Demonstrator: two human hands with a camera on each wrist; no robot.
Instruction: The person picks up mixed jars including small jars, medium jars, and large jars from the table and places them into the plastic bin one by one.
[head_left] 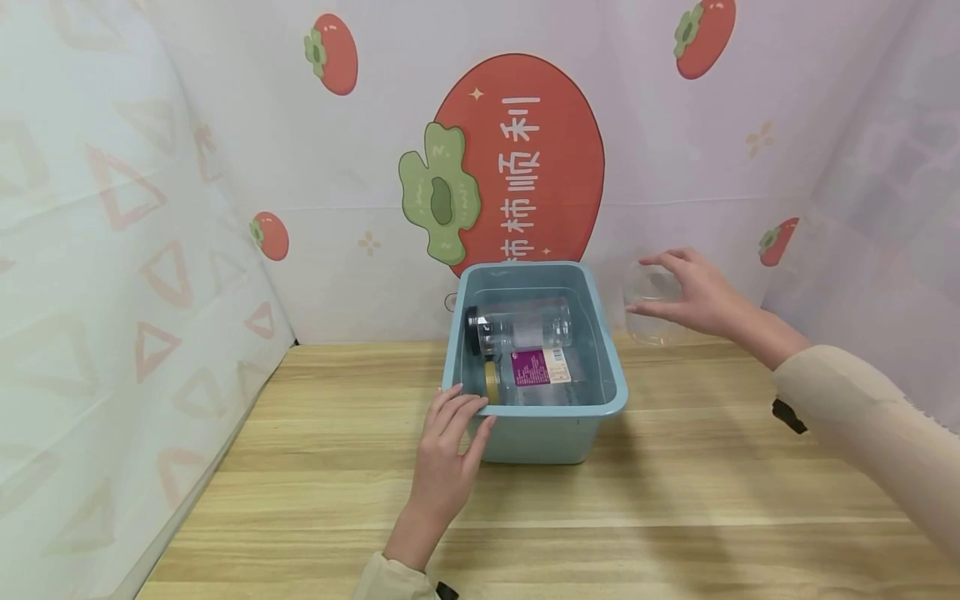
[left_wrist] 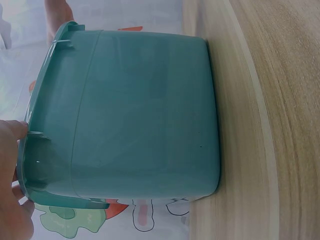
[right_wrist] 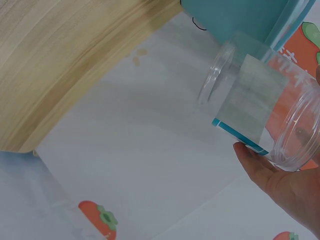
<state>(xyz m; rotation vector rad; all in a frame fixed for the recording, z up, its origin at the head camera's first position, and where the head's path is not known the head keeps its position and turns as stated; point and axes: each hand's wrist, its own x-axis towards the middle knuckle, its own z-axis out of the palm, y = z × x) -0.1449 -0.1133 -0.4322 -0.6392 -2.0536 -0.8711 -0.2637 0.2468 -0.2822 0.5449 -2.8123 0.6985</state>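
My right hand [head_left: 705,296] grips a clear plastic jar [right_wrist: 250,95] near one end, to the right of the bin and raised above the table. A pale label with a blue edge is stuck on its side, and no lid shows on it. At the bin's near left corner, my left hand [head_left: 442,467] holds the rim, fingers over the edge and thumb outside. Inside the blue plastic bin [head_left: 540,437] lie two clear jars on their sides: one with a black lid [head_left: 495,327] behind, one with a yellow lid and purple label [head_left: 531,367] in front.
The bin stands on a wood-grain table [head_left: 322,467] near its back edge. Behind hangs a white cloth [head_left: 360,150] printed with red persimmons, and more pale cloth [head_left: 97,275] drapes along the left side and the right.
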